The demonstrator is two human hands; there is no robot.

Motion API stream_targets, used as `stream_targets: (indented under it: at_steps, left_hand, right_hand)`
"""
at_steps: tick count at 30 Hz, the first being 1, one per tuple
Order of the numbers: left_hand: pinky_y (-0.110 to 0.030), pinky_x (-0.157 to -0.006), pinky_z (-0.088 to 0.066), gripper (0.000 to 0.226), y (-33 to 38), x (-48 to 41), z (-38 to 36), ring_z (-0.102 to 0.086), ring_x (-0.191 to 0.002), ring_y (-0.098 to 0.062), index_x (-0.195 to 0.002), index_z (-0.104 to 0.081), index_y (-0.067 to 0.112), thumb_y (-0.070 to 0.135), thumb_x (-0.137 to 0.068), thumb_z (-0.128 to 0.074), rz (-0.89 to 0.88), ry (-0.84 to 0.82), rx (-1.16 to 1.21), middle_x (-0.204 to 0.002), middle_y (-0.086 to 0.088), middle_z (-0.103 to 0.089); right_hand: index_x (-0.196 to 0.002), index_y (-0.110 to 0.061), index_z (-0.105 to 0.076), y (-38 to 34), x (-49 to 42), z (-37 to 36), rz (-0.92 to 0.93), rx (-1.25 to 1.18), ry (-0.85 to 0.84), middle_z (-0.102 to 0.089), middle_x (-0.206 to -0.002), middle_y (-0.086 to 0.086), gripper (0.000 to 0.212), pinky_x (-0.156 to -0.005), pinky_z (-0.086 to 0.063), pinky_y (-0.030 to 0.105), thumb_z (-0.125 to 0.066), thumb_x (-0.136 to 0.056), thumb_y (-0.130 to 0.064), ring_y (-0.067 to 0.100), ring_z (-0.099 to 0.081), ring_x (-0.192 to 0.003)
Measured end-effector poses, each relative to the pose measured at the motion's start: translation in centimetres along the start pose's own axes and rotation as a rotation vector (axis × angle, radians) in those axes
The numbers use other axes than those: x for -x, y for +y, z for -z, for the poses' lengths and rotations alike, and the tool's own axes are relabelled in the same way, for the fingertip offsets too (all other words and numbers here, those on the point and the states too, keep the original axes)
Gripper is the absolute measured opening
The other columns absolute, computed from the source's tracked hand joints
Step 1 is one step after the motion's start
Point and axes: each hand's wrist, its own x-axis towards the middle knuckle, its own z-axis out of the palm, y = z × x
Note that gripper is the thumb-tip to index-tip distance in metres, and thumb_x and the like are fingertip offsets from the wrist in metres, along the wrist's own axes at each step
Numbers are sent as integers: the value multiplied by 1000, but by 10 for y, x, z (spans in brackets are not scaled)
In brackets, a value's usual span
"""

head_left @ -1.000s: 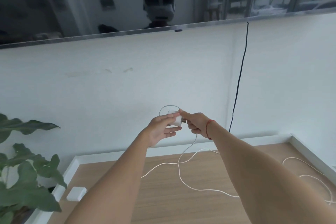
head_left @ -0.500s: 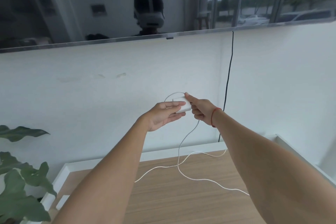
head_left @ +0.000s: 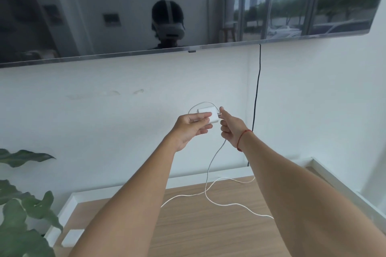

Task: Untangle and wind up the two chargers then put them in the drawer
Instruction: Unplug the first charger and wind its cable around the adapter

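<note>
My left hand [head_left: 192, 126] is up in front of the wall, fingers curled round the white charger brick [head_left: 206, 111], whose long axis runs left to right. My right hand [head_left: 230, 126], just beside the brick's right end, pinches the cable [head_left: 211, 164] by the plug. The slack hangs down to the worktop [head_left: 208, 236], so I judge winding should draw it upward.

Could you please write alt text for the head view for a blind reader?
A person's left hand holds a white charger block up before a white wall while the right hand pinches its cable, which trails onto a wooden tabletop.
</note>
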Motion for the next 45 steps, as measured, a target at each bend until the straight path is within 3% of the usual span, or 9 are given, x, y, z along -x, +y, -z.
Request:
stream_targets:
  at_steps: [6,9,14,19,23,26,31,40,45]
  left_hand:
    - [-26,-88,-56,27,-1,6,4,-71,-96,-24,-118,-65,7,4,-92,-61,53,-52,118,-103,-10,-70]
    - [-26,-90,-56,27,-2,4,5,-70,-101,-25,-120,-65,6,5,-93,-61,67,-35,130,-104,-11,-71]
    - [-23,-81,-55,26,-12,9,14,-71,-93,-19,-118,-67,14,10,-93,-62,114,13,152,-102,-9,-73]
    - [-23,-64,-35,21,-15,13,15,-57,-75,-10,-107,-72,31,19,-92,-64,102,67,-71,-93,7,-68]
    - [-22,-70,-40,21,-12,14,23,-56,-90,-14,-110,-71,35,25,-92,-64,70,117,-147,-106,6,-67]
    - [-27,-82,-52,22,-13,13,25,-66,-100,-23,-112,-69,30,21,-94,-62,86,116,15,-118,-7,-67]
    - [-27,-84,-56,24,-18,12,27,-69,-103,-30,-117,-66,16,10,-95,-58,48,137,154,-118,-17,-66]
    - [-33,-92,-53,21,-27,3,27,-67,-106,-28,-111,-70,17,9,-94,-59,5,224,193,-122,-15,-64]
    - [-32,-93,-53,21,-27,-2,29,-65,-108,-28,-112,-70,12,8,-94,-59,-47,321,222,-108,1,-64]
  right_hand:
    - [-81,-14,-64,14,1,-2,5,50,148,-40,-69,-1,24,-41,-34,17,-62,-92,-34,13,-33,-52]
    - [-68,-16,-53,22,3,-11,-26,82,46,-39,-65,-1,26,-36,-30,17,-65,-90,-22,10,-32,-44]
    - [-72,-17,-55,29,8,-23,-101,278,-91,-43,-65,-1,18,-37,-27,16,-64,-88,-17,10,-32,-50]
    - [-82,-17,-61,39,12,-33,-126,305,-174,-44,-70,-3,11,-41,-25,17,-59,-92,-22,9,-32,-50]
    - [-88,-14,-67,31,11,-34,-138,417,-205,-43,-71,-4,18,-41,-25,17,-57,-94,-28,10,-32,-52]
    - [-86,-14,-67,23,12,-38,-115,474,-201,-43,-71,-3,18,-41,-23,18,-59,-92,-29,10,-30,-51]
    - [-86,-13,-67,25,7,-39,-69,507,-152,-42,-74,-1,22,-39,-25,18,-57,-94,-30,12,-31,-51]
    - [-83,-14,-61,34,8,-50,-93,388,-101,-40,-68,-2,21,-35,-24,17,-53,-95,-29,12,-29,-48]
    - [-86,-14,-63,28,8,-51,-42,433,-168,-41,-72,-2,22,-36,-27,15,-53,-97,-30,11,-32,-51]
